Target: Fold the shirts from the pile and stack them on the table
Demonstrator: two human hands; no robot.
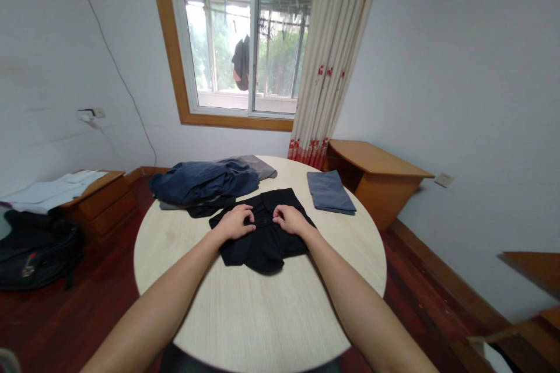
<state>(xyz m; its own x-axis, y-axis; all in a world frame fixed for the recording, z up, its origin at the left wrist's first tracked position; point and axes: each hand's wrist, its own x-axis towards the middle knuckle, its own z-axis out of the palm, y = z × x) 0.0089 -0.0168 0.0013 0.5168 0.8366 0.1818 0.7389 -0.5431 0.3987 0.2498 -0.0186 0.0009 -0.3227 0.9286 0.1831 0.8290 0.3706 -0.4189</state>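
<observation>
A black shirt [271, 245], bunched and partly folded, lies on the round pale table [262, 315]. What looks like a button shows on the stretch of cloth between my hands. My left hand [237, 223] rests on the left part of the shirt, its fingers curled and closed on the cloth. On the other side, my right hand [290, 221] pinches the fabric between thumb and fingers. Both hands are close together near the middle of the garment. Its lower edge spreads loosely toward me.
A heap of dark blue clothing [205, 180] lies at the table's back left, with a grey garment [260, 166] behind it. A folded blue-grey garment [331, 191] sits at the right. Beyond stand a wooden desk [380, 160], a low cabinet [107, 204] and a black bag [37, 250].
</observation>
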